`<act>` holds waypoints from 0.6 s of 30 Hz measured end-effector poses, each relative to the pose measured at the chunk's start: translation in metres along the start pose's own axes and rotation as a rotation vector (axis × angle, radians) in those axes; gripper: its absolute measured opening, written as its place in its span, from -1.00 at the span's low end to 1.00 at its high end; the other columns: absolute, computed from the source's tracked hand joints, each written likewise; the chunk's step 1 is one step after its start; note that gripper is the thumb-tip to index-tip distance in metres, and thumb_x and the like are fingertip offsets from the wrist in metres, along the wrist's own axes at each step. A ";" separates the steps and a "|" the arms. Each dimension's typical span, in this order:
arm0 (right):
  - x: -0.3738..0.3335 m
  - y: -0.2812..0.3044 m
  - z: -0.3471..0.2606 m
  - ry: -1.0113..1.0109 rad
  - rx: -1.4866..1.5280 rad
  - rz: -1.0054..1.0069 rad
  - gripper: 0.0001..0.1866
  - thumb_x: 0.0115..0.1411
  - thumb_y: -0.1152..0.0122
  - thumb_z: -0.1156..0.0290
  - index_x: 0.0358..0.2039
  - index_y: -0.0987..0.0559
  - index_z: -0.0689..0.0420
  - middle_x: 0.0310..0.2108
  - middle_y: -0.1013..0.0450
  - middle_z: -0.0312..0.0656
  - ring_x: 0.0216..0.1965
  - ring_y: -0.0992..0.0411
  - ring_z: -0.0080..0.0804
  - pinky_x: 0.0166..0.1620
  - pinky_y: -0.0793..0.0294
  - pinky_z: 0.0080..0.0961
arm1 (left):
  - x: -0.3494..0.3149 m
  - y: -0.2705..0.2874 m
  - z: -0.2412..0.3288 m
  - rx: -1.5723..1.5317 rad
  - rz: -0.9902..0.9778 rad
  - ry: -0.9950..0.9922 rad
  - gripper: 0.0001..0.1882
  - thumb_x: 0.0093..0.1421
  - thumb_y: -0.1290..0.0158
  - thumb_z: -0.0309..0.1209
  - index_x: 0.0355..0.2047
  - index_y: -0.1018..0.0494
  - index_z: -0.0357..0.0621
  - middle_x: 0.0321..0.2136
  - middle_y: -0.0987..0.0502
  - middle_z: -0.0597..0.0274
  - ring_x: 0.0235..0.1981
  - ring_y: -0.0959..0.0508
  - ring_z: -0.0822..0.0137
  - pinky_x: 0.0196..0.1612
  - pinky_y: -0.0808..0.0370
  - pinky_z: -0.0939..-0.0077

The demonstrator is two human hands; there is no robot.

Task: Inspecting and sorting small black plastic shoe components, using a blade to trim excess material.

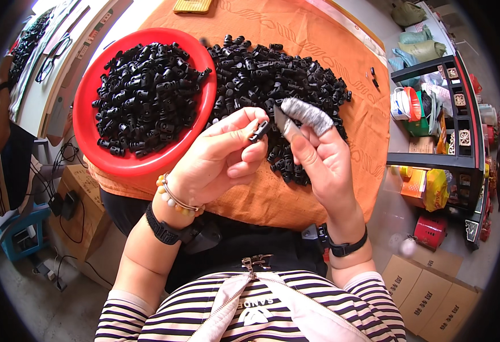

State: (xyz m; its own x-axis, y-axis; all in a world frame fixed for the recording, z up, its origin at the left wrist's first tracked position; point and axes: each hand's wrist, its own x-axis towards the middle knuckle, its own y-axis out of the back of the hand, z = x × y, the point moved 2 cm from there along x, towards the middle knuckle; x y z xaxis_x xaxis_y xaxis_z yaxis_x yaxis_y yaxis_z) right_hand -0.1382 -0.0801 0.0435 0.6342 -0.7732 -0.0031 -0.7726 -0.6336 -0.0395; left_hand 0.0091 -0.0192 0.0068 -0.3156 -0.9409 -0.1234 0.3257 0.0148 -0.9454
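Left hand pinches a black clip, right hand holds a blade just beside it.
From where I stand, the left hand [224, 147] is closed on the clip [258, 131], which juts from between thumb and forefinger; the right hand [327, 162] grips the blade [284, 122] between its thumb and a forefinger in a grey wrap [308, 115], the metal pointing up and leftward, near the clip. Just beyond both grips spreads a pile [284, 74] of like black pieces on an orange cloth [235, 199]; to the left of the clip sits a red basin [82, 114], heaped with more of them.
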 end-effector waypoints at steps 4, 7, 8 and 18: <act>0.008 -0.005 0.004 0.052 0.030 0.033 -0.50 0.19 -0.08 0.45 0.10 -0.19 0.31 -0.13 -0.33 -0.24 -0.23 -0.22 -0.69 -0.18 -0.23 -0.77 | 0.001 -0.001 -0.001 0.011 0.008 0.001 -0.85 0.27 0.19 -0.36 -0.17 -0.26 -0.04 -0.61 -0.27 0.40 -0.72 -0.13 0.62 -0.68 -0.07 0.79; 0.011 -0.012 0.002 0.041 0.033 -0.017 -0.45 0.17 -0.10 0.47 0.13 -0.15 0.28 -0.20 -0.37 -0.27 -0.31 -0.25 -0.75 -0.25 -0.26 -0.81 | 0.000 0.001 -0.004 0.019 0.034 0.007 -0.85 0.27 0.18 -0.35 -0.17 -0.26 -0.04 -0.62 -0.27 0.40 -0.72 -0.13 0.61 -0.68 -0.07 0.78; 0.015 -0.016 0.004 0.034 0.054 -0.011 -0.45 0.16 -0.11 0.50 0.12 -0.16 0.28 -0.19 -0.37 -0.25 -0.26 -0.28 -0.72 -0.20 -0.28 -0.80 | 0.000 0.001 -0.004 0.020 0.036 0.006 -0.85 0.27 0.18 -0.35 -0.17 -0.26 -0.04 -0.62 -0.27 0.40 -0.72 -0.13 0.61 -0.68 -0.07 0.78; 0.013 0.007 0.021 0.064 -0.050 0.071 -0.47 0.00 -0.21 0.66 0.02 -0.30 0.28 -0.37 -0.34 -0.36 -0.32 -0.34 -0.73 -0.26 -0.37 -0.78 | -0.018 0.013 0.051 0.188 0.162 -0.678 -0.74 0.27 0.19 -0.38 -0.04 -0.22 -0.10 -0.18 -0.45 -0.03 -0.50 -0.50 0.38 -0.56 -0.40 0.69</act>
State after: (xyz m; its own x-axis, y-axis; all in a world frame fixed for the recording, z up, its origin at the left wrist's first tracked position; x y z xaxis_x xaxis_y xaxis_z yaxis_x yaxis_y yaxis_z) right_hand -0.1346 -0.0936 0.0222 0.5761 -0.8152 0.0598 -0.8169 -0.5767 0.0087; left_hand 0.0641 -0.0192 0.0122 0.3526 -0.9356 0.0143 0.4885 0.1710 -0.8557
